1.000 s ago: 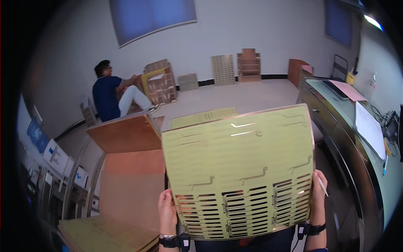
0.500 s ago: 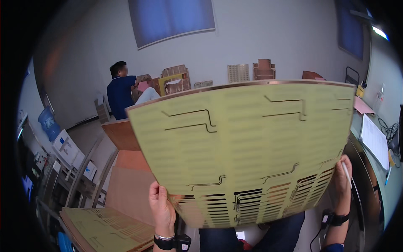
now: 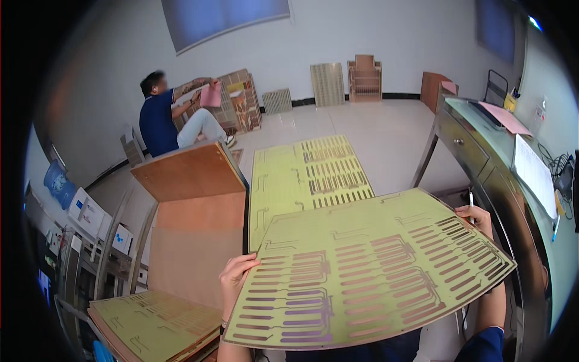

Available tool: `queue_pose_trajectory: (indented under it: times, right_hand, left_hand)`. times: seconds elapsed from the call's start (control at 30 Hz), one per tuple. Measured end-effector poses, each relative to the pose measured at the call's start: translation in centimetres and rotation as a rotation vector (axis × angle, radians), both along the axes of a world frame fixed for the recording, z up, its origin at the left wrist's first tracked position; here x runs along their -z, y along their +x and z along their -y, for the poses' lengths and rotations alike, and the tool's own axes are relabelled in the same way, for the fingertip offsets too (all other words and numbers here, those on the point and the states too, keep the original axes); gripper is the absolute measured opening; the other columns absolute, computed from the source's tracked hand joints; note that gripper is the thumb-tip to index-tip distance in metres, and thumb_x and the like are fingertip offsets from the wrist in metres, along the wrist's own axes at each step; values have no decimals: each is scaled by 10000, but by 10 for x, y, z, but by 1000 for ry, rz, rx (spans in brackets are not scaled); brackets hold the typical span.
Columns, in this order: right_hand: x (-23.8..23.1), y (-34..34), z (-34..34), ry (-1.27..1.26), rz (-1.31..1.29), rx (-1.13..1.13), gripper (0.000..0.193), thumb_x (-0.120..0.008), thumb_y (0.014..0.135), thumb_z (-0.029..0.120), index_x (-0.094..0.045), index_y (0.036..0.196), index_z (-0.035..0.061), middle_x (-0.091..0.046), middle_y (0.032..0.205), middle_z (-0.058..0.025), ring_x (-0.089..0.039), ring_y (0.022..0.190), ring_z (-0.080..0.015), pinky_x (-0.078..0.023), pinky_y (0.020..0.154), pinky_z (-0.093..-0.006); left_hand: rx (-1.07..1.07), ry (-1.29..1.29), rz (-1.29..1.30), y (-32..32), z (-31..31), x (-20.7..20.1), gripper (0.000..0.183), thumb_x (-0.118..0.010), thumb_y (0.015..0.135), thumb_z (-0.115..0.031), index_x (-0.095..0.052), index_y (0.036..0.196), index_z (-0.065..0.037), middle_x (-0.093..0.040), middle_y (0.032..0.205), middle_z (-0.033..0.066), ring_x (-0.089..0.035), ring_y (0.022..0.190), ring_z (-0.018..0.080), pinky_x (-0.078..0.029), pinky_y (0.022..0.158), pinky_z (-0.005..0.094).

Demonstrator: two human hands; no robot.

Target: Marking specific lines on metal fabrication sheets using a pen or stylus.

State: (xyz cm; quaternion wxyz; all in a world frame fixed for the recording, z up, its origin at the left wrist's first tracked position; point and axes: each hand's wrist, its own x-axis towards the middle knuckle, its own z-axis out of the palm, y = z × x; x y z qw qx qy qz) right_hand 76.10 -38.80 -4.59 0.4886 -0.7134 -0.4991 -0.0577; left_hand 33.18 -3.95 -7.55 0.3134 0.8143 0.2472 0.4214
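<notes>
A large yellow-green circuit board panel point(image 3: 374, 265) with copper-coloured traces lies tilted across my lap, held at both sides. My left hand point(image 3: 236, 274) grips its left edge, the thumb on top. At the far right edge my right hand point(image 3: 475, 217) grips it, with a slim white pen-like stick point(image 3: 471, 198) standing up between the fingers. Just beyond is a second yellow-green panel point(image 3: 277, 175), partly hidden by the held one. A stack of similar panels point(image 3: 151, 329) rests at the lower left.
Behind that stack rises a seat-like stand with a brown board back point(image 3: 190, 172). To the right, a metal desk point(image 3: 461, 145) carries papers point(image 3: 534, 175) and cables. A person in a dark blue shirt point(image 3: 160, 123) sits by panels point(image 3: 241, 90) leaning on the wall, holding a pink sheet point(image 3: 210, 95).
The panel has come down from a raised, upright tilt to a flatter one, uncovering the second panel and the floor beyond. The other person has lifted the pink sheet.
</notes>
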Motion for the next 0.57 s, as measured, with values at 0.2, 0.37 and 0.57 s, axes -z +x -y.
queue_pose_trajectory:
  times: [0.2, 0.37, 0.57]
  right_hand:
    - [65, -4, 19, -4, -332, 64, 235, -779, 726, 61, -625, 885, -16, -650, 1020, -158, -629, 949, -202, -484, 858, -329]
    - [115, -20, 24, 341, -852, -8, 291, -723, 759, -31, -590, 1013, 24, -561, 1252, -175, -577, 1119, -221, -455, 973, -341]
    - [109, -103, 20, 689, -1156, -183, 655, -599, 910, 158, -248, 1463, 165, -426, 1406, -146, -486, 1244, -271, -449, 999, -384]
  left_hand:
    - [-73, -508, 65, 0, 24, 15, 218, -621, 840, 31, -682, 1040, -31, -649, 1051, 99, -619, 941, 161, -510, 817, 273]
    - [68, -1135, 148, -22, 45, 50, 342, -555, 925, -59, -485, 1252, 12, -609, 1129, 89, -610, 973, 147, -508, 849, 288]
    - [197, -1496, 389, -33, 67, 41, 393, -422, 1001, -283, -452, 1290, -18, -564, 1232, 115, -561, 1101, 194, -457, 960, 328]
